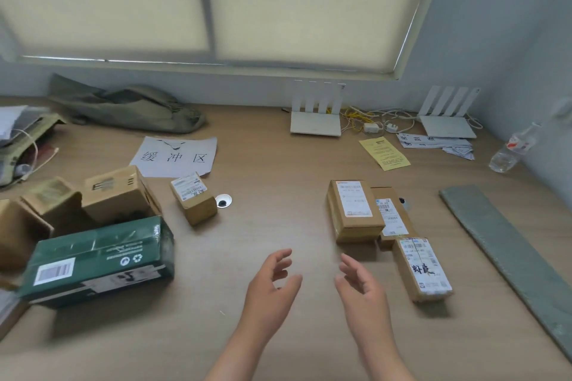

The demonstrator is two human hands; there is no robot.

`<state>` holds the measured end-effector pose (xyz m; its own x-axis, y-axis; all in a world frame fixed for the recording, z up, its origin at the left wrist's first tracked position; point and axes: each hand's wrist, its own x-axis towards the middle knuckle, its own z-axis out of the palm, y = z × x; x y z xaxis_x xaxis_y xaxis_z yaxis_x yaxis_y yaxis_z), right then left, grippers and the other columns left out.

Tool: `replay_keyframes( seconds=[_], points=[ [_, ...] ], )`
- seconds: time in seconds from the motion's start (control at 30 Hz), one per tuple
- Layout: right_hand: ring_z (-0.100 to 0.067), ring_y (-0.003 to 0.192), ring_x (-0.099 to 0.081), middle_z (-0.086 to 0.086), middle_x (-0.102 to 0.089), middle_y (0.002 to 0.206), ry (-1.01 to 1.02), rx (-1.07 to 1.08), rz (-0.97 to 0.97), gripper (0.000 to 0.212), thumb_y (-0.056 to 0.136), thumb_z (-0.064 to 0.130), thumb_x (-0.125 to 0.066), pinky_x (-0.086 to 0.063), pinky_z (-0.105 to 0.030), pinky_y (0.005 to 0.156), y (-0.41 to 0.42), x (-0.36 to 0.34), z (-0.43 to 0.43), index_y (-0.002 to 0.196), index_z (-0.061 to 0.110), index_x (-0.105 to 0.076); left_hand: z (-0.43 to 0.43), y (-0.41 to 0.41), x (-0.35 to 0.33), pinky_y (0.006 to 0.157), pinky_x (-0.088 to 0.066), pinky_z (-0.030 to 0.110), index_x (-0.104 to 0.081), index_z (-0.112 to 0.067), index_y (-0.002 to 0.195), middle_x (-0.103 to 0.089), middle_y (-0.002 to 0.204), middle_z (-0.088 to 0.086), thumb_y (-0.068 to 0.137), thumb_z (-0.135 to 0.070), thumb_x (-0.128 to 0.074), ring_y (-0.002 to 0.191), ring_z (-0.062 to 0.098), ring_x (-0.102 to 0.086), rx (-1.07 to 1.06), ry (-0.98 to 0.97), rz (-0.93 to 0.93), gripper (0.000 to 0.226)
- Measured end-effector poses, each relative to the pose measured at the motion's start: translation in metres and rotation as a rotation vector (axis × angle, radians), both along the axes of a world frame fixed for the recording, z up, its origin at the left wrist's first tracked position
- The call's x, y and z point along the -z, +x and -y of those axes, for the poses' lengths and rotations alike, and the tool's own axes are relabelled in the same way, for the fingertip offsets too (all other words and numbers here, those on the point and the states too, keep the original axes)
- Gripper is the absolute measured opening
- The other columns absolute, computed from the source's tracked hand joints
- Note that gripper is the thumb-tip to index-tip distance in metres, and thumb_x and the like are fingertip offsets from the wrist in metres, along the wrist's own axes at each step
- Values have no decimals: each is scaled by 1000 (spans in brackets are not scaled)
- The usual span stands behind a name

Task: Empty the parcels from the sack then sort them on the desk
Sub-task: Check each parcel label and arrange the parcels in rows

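The parcels lie in two groups on the light wooden desk (278, 164). Toward its left edge are a large dark-green rectangular carton (93, 260), several plain brown cardboard boxes (120, 195) and one small labelled brown box (193, 198). Right of the middle, three labelled brown cartons (354, 210) sit touching one another.

All look stiff and square-edged, and probably light. The small ones should lift with one hand across opposite side faces. The green carton likely wants both hands, and its glossy wrap may be slippery.

The left hand (272, 281) and right hand (362, 284) hover above the near middle, palms facing, fingers loosely spread, holding nothing.

The limp olive cloth sack (123, 108) lies slumped at the far edge, left.

Nearby are a white paper sign with characters (175, 158), two white routers (315, 124) with tangled cables (371, 120), a yellow leaflet (384, 153), a clear plastic bottle (510, 148) and a long grey-green flat strip (507, 244) along the right edge. None of these stands between the hands and the parcels.
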<state>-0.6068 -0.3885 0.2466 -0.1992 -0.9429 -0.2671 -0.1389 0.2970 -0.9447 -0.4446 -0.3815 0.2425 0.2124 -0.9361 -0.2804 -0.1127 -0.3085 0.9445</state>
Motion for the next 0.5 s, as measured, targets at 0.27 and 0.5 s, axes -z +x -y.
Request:
replay_keyframes(
  seconds=[0.27, 0.5],
  points=[
    [-2, 110, -61, 8, -68, 117, -8, -157, 17, 40, 94, 11, -66, -46, -23, 90, 84, -19, -21, 127, 33, -64, -28, 81, -19, 82, -45, 17, -58, -46, 120, -63, 119, -20, 91, -21, -65, 112, -3, -59, -53, -34, 45, 38],
    [-2, 103, -65, 7, -70, 113, 16, -331, 75, 36, 94, 12, -65, -48, -18, 83, 142, -18, -13, 122, 34, -65, -55, 137, -21, 84, -45, 19, -59, -44, 118, -64, 118, -19, 92, -17, -66, 113, -1, -59, -240, -14, 88, 39]
  ],
)
